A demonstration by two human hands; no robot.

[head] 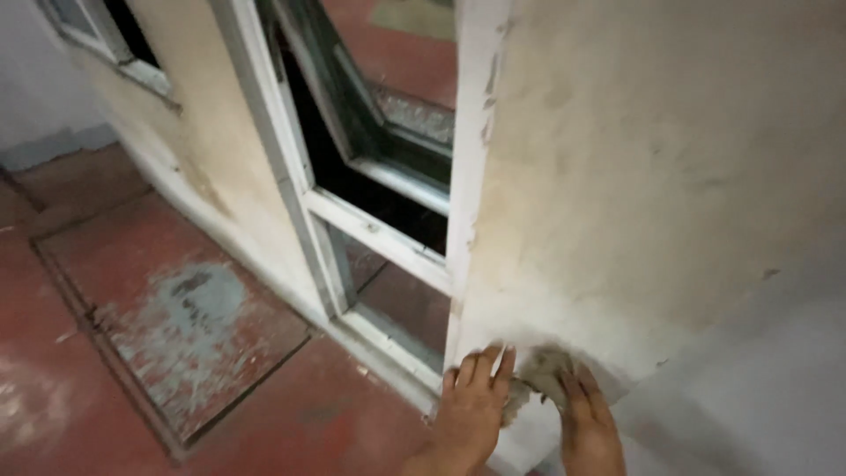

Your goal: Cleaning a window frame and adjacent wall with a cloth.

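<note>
Both my hands reach to the foot of a stained cream wall (652, 176) at the bottom of the head view. My left hand (471, 410) lies flat with fingers together against the wall's lower edge, beside the white door frame post (467, 176). My right hand (586, 423) presses a crumpled grey-beige rag (539, 370) against the wall. The rag sits between the two hands and my left fingertips touch its side. Part of the rag is hidden under my right fingers.
A white metal-framed door (352, 220) with glass panes stands open to the left of the post. The floor (176, 308) is red with worn grey patches and a dark groove. A window frame (97, 35) sits at the upper left.
</note>
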